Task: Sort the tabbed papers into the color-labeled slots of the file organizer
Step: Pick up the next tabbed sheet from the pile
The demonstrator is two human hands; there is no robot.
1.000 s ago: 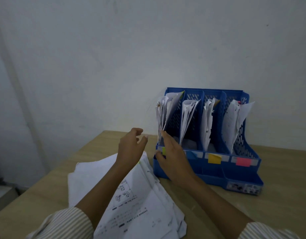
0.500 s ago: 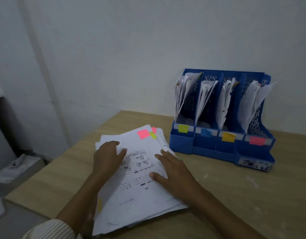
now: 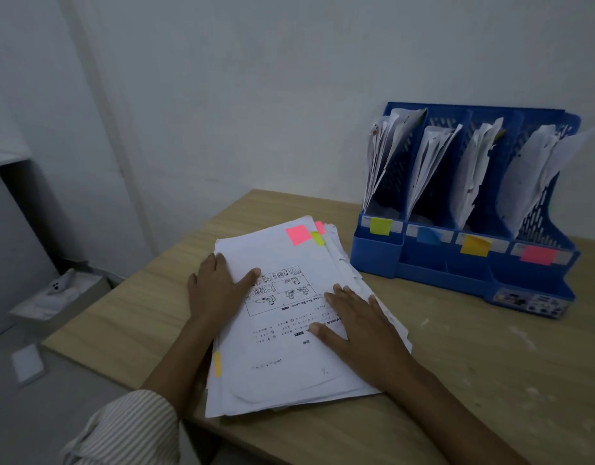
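Note:
A stack of white tabbed papers [image 3: 282, 357] lies on the wooden table [image 3: 490, 380]. Its top sheet carries a pink tab [image 3: 297, 234], with a yellow-green tab [image 3: 317, 238] just behind it and an orange tab [image 3: 217, 363] sticking out at the left edge. My left hand [image 3: 219, 285] rests flat on the stack's left side. On the right side my right hand [image 3: 359, 322] lies flat, fingers spread. The blue file organizer [image 3: 457, 273] stands to the right with four slots labeled yellow-green [image 3: 380, 225], blue [image 3: 428, 235], orange [image 3: 474, 245] and pink [image 3: 537, 255], each holding papers.
The table's left edge runs close to the stack. Below it on the left sits a low shelf with white cloth-like items [image 3: 59, 293]. A white wall rises behind the organizer. Bare tabletop lies in front of the organizer on the right.
A second ago my right hand touched the organizer's left slot. Both hands have since come down flat onto the paper stack, and the view has shifted left and closer.

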